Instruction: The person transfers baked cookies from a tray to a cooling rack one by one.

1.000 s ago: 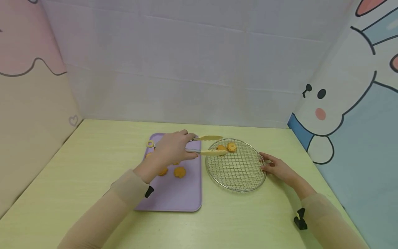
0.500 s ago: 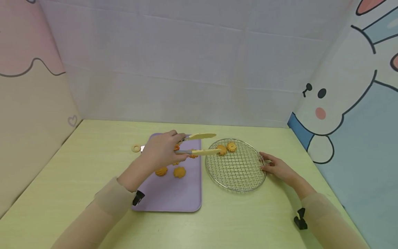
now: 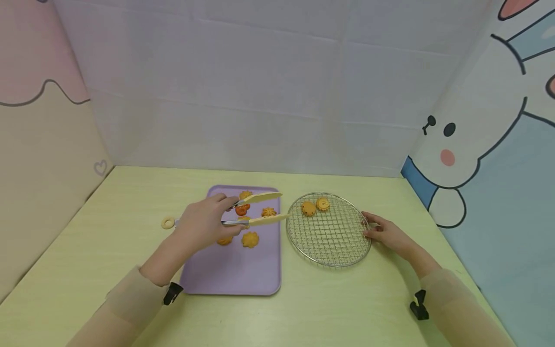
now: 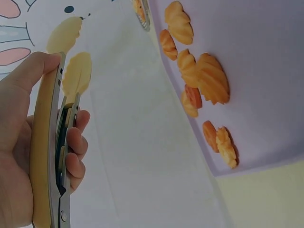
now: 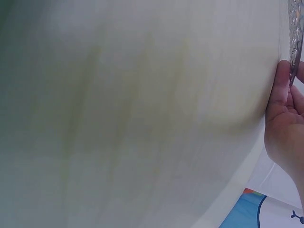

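Observation:
My left hand (image 3: 201, 221) grips yellow-tipped tongs (image 4: 45, 142) above the purple tray (image 3: 234, 274). The two tong tips spread apart with nothing between them. Several cookies lie on the tray, among them a flower-shaped cookie (image 3: 250, 239), a star-like cookie (image 3: 269, 212) and a reddish pretzel-shaped one (image 3: 242, 209); the left hand and tongs partly cover others. On the round wire rack (image 3: 331, 241) sit a speckled round cookie (image 3: 309, 208) and a ring-like cookie (image 3: 323, 204). My right hand (image 3: 386, 235) holds the rack's right rim between thumb and fingers, seen also at the right wrist view's edge.
Tray and rack stand side by side on a pale yellow table (image 3: 321, 308), a narrow strip between them. A white cloth wall (image 3: 260, 96) closes the back. Printed side panels rise left and right, the right one with a rabbit (image 3: 472, 135).
My left hand has drawn back leftward with the tongs, from over the rack to over the tray. The speckled cookie now lies uncovered on the rack. The right hand stays put.

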`<state>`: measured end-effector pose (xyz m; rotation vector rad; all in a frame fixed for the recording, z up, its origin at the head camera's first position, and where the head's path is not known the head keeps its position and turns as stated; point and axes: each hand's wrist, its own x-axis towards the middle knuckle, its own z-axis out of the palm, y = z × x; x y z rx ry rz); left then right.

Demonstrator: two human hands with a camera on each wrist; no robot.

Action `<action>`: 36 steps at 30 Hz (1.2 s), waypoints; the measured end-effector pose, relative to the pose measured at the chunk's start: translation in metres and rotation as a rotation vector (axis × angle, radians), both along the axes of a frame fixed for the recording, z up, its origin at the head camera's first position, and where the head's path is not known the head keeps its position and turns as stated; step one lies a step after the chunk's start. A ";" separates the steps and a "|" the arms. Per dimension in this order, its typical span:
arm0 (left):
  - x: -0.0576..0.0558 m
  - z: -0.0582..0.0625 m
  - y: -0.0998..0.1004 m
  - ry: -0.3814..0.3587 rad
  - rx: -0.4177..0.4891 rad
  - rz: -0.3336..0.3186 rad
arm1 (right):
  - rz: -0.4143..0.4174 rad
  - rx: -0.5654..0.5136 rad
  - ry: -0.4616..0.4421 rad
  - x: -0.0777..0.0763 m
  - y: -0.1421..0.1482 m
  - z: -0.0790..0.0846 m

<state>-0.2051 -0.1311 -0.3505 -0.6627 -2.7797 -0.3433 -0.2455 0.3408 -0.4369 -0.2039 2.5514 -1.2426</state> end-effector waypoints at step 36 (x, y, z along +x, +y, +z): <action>0.030 -0.053 -0.047 -0.101 -0.038 0.051 | 0.015 0.001 -0.011 0.000 0.000 0.000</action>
